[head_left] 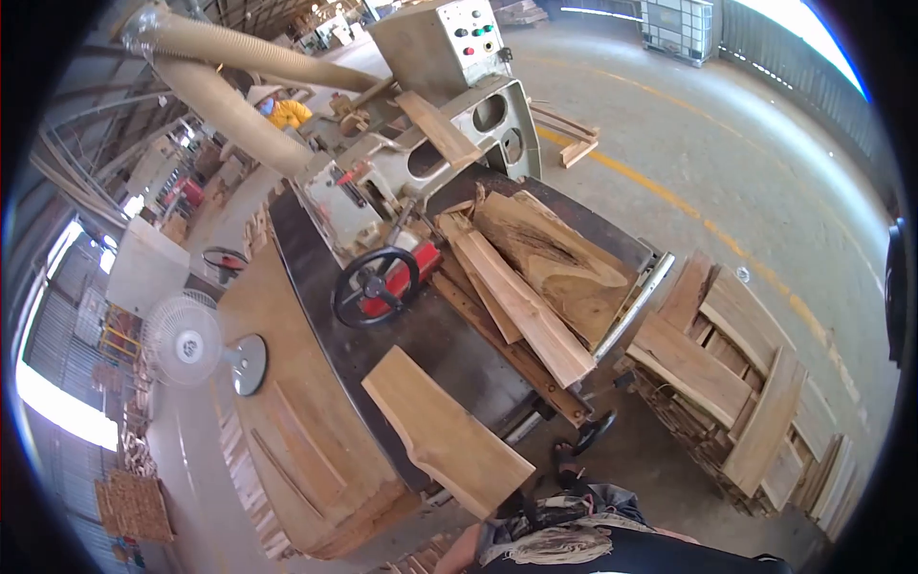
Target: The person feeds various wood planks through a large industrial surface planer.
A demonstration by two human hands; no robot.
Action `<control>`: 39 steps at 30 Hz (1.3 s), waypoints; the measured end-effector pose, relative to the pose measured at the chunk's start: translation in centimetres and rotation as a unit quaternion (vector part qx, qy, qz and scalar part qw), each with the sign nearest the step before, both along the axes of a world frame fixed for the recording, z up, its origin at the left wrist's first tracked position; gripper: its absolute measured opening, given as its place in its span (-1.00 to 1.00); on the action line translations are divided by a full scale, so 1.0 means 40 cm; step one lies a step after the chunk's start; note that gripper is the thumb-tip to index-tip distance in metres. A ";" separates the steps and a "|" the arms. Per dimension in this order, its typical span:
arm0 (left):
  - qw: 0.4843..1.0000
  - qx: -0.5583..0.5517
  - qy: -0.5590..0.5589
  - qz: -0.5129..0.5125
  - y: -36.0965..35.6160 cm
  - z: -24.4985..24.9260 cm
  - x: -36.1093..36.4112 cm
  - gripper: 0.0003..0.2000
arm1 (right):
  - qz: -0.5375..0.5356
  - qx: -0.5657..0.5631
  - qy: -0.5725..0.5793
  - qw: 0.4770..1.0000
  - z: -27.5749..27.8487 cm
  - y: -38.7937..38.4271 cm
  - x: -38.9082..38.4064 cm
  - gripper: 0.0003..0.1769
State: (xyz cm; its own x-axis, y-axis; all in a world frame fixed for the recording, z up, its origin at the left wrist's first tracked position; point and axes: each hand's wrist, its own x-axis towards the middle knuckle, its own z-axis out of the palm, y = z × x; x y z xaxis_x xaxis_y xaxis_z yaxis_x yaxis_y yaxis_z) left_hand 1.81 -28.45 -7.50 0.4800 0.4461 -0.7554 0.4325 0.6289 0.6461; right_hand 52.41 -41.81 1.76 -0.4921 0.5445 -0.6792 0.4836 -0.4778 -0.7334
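Observation:
A wide wooden board (pixel 445 430) with one wavy edge slants across the near side of the machine's dark table (pixel 459 354). Its near end sticks out past the table edge toward my body. At that end is a dark shape that looks like my gloved left hand (pixel 517 507), closed on the board, with most of its fingers hidden. My right hand is out of sight; only a bit of the right forearm shows at the bottom. Beyond the board, a narrow plank (pixel 521 301) lies beside a broad dark-grained slab (pixel 550 258) on the table.
A black handwheel (pixel 375 286) juts from the machine by a control box (pixel 449 43) with buttons. Stacked boards (pixel 693 364) stand at right. On the left are a wooden tabletop (pixel 296 430) and a fan (pixel 182 338). A person in yellow (pixel 287 113) is behind the machine.

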 end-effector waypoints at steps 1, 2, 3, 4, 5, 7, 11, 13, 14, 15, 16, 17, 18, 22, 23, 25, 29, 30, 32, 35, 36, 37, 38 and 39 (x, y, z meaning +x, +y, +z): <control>1.000 -0.017 -0.003 0.008 -0.006 0.017 -0.005 -0.64 | 0.005 -0.006 -0.004 1.000 0.005 0.016 0.006 -0.44; 0.999 -0.026 -0.004 0.019 -0.015 0.019 0.004 -0.64 | 0.009 -0.010 -0.009 1.000 0.009 0.029 0.011 -0.45; 0.999 -0.027 -0.009 0.034 -0.020 0.019 0.020 -0.64 | 0.014 -0.014 -0.015 1.000 0.012 0.039 0.017 -0.46; 0.998 -0.020 -0.011 0.054 -0.015 0.011 0.040 -0.64 | 0.018 -0.017 -0.019 1.000 0.013 0.050 0.024 -0.46; 0.997 -0.011 -0.015 0.074 -0.012 0.000 0.067 -0.64 | 0.024 -0.020 -0.023 0.999 0.014 0.057 0.032 -0.47; 0.993 0.014 -0.018 0.115 -0.007 -0.025 0.124 -0.64 | 0.040 -0.027 -0.028 0.998 0.019 0.074 0.047 -0.49; 0.984 0.029 -0.025 0.171 0.007 -0.037 0.167 -0.65 | 0.078 -0.041 -0.039 0.995 0.026 0.113 0.086 -0.52; 0.981 0.013 -0.029 0.192 -0.009 -0.040 0.168 -0.65 | 0.107 -0.048 -0.044 0.992 0.026 0.139 0.105 -0.54; 0.979 0.005 -0.032 0.203 -0.012 -0.035 0.160 -0.65 | 0.123 -0.051 -0.043 0.990 0.024 0.150 0.111 -0.54; 0.976 -0.007 -0.035 0.214 -0.020 -0.034 0.154 -0.65 | 0.143 -0.050 -0.044 0.988 0.022 0.162 0.119 -0.55; 0.973 -0.017 -0.039 0.225 -0.030 -0.032 0.149 -0.65 | 0.164 -0.052 -0.046 0.984 0.021 0.177 0.124 -0.56; 0.970 -0.027 -0.045 0.236 -0.033 -0.029 0.142 -0.65 | 0.185 -0.048 -0.040 0.981 0.014 0.196 0.124 -0.57; 0.967 -0.038 -0.052 0.247 -0.037 -0.024 0.137 -0.65 | 0.206 -0.044 -0.039 0.977 0.003 0.221 0.119 -0.57; 0.944 -0.098 -0.101 0.299 -0.064 -0.008 0.120 -0.65 | 0.358 -0.007 -0.028 0.933 -0.013 0.332 0.077 -0.60; 0.935 -0.113 -0.116 0.314 -0.074 -0.002 0.113 -0.65 | 0.416 0.014 -0.023 0.909 -0.015 0.363 0.057 -0.61; 0.903 -0.164 -0.174 0.358 -0.098 0.019 0.096 -0.66 | 0.537 0.082 -0.017 0.839 -0.010 0.436 0.018 -0.62; 0.784 -0.269 -0.320 0.459 -0.108 0.083 0.054 -0.66 | 0.266 0.130 -0.014 0.955 0.072 0.574 -0.052 -0.59; 0.754 -0.287 -0.349 0.478 -0.111 0.103 0.044 -0.66 | 0.139 0.223 0.031 0.964 0.060 0.592 -0.080 -0.52; 0.729 -0.288 -0.343 0.518 -0.132 0.132 0.015 -0.66 | 0.026 0.184 0.090 0.978 0.079 0.666 -0.172 -0.45; 0.777 -0.234 -0.161 0.561 -0.185 0.114 -0.030 -0.68 | 0.116 0.192 0.046 0.973 0.024 0.642 -0.274 -0.43; 0.800 -0.215 -0.074 0.556 -0.193 0.093 -0.046 -0.70 | 0.165 0.206 0.010 0.965 0.000 0.637 -0.299 -0.42; 0.814 -0.201 0.014 0.544 -0.203 0.070 -0.063 -0.71 | 0.204 0.205 -0.005 0.957 -0.027 0.619 -0.315 -0.44; 0.822 -0.180 0.070 0.535 -0.236 0.043 -0.057 -0.72 | 0.244 0.201 -0.020 0.949 -0.057 0.583 -0.327 -0.46; 0.837 -0.143 0.097 0.520 -0.253 0.013 -0.032 -0.72 | 0.284 0.198 -0.037 0.937 -0.080 0.566 -0.328 -0.48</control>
State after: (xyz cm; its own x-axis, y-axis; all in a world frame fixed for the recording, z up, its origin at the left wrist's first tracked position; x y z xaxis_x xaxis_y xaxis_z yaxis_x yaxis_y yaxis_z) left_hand 0.54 -38.58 -6.98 -0.1987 0.3342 -0.9213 -0.3645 0.8474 0.3860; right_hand 39.29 -19.17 -1.43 -0.7382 0.4255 -0.5235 0.6347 0.1753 -0.7526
